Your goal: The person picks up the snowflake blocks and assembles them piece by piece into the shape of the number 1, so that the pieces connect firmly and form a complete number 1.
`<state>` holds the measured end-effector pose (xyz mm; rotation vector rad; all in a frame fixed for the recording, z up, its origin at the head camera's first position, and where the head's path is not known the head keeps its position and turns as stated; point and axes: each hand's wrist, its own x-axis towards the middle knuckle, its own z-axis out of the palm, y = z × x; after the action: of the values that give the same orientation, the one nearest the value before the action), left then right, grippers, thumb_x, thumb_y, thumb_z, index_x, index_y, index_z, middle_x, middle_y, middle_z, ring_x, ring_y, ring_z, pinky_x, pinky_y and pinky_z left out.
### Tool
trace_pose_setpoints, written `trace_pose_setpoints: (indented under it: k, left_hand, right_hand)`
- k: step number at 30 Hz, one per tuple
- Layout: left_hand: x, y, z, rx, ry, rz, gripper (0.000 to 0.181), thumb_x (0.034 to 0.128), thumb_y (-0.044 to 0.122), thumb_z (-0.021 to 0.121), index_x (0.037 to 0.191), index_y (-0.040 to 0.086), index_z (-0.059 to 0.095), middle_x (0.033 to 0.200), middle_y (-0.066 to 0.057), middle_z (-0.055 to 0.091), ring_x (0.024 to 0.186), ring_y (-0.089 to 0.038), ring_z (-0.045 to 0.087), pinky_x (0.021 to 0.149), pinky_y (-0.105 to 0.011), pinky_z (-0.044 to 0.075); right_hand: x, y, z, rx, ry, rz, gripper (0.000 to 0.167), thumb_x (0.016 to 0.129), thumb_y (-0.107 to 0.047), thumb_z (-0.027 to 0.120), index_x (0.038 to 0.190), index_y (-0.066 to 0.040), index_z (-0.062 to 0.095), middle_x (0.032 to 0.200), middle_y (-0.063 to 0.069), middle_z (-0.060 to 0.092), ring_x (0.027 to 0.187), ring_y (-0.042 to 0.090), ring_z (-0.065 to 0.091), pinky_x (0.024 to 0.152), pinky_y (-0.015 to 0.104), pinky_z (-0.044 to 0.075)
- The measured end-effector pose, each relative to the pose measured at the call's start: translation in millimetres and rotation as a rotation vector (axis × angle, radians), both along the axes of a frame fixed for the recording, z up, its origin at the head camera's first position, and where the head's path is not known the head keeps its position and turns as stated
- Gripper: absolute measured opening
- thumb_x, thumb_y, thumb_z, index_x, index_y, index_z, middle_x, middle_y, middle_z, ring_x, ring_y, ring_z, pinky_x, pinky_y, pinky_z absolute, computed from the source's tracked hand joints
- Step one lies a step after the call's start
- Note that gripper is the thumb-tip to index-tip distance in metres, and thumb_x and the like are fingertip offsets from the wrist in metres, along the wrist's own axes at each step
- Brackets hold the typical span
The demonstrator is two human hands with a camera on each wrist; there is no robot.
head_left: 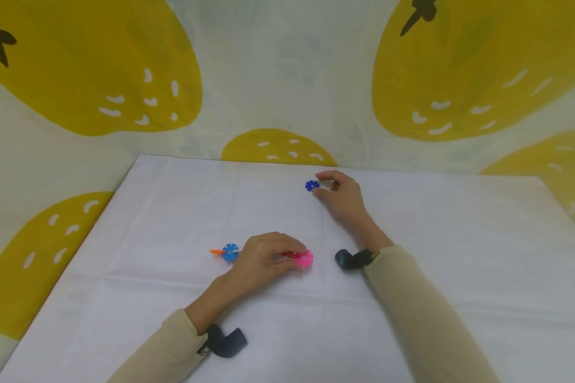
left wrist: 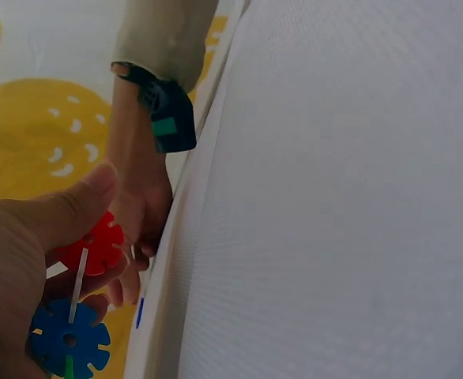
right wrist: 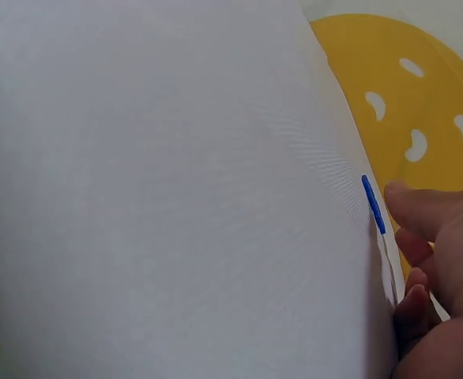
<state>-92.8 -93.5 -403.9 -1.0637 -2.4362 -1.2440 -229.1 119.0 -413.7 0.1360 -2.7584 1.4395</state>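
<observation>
In my left hand [head_left: 264, 257] I hold a chain of notched plastic discs, thumb and fingers pinching it near the red disc [left wrist: 103, 243]. A pink disc [head_left: 307, 259] shows at the chain's right end. Toward the left come a white disc [left wrist: 79, 284] seen edge-on, a light blue disc [head_left: 227, 254] and an orange disc [head_left: 216, 252]; the fingers hide part of the chain. Farther back, a dark blue disc [head_left: 309, 186] lies flat on the table. My right hand [head_left: 343, 198] reaches beside it, thumb and forefinger parted, the thumb close to its edge.
The table [head_left: 460, 255] is covered with a creased white cloth, and its far edge runs just behind the dark blue disc. A pale curtain-like backdrop [head_left: 287, 69] with large yellow fruit shapes rises behind. Dark wrist cameras [head_left: 227, 343] hang at both cuffs.
</observation>
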Motion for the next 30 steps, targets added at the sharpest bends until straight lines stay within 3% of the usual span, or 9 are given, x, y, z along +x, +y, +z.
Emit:
trace_pose_setpoints:
  k: [8, 15, 30]
  left_hand:
    - [1.7, -1.6, -1.9, -0.004, -0.011, -0.007, 0.028, 0.0753, 0.008, 0.082, 0.102, 0.012, 0.074, 0.098, 0.008, 0.070, 0.093, -0.003, 0.062, 0.080, -0.018, 0.050]
    - [1.4, -1.3, -2.4, 0.002, -0.010, -0.012, 0.029, 0.0750, 0.008, 0.082, 0.103, 0.012, 0.074, 0.099, 0.008, 0.070, 0.094, -0.002, 0.062, 0.081, -0.018, 0.050]
    - [1.1, -1.1, -2.6, 0.015, 0.010, -0.021, 0.028, 0.0754, 0.008, 0.082, 0.102, 0.012, 0.074, 0.098, 0.008, 0.070, 0.092, -0.001, 0.061, 0.079, -0.017, 0.050]
  right_hand:
    - [-1.1, -13.2, -1.2, 0.070, 0.001, -0.042, 0.035, 0.086, -0.022, 0.073, 0.119, -0.017, 0.065, 0.119, 0.001, 0.062, 0.106, 0.024, 0.050, 0.094, 0.037, 0.042]
    - [-3.1, -15.6, 1.5, 0.072, -0.002, -0.041, 0.032, 0.086, -0.020, 0.074, 0.116, -0.018, 0.067, 0.114, 0.000, 0.065, 0.113, 0.023, 0.050, 0.099, 0.039, 0.040]
    - [-11.6, 4.7, 18.6, 0.209, -0.106, 0.217, 0.037, 0.082, -0.020, 0.077, 0.117, -0.014, 0.069, 0.115, 0.007, 0.065, 0.115, 0.024, 0.052, 0.102, 0.040, 0.037]
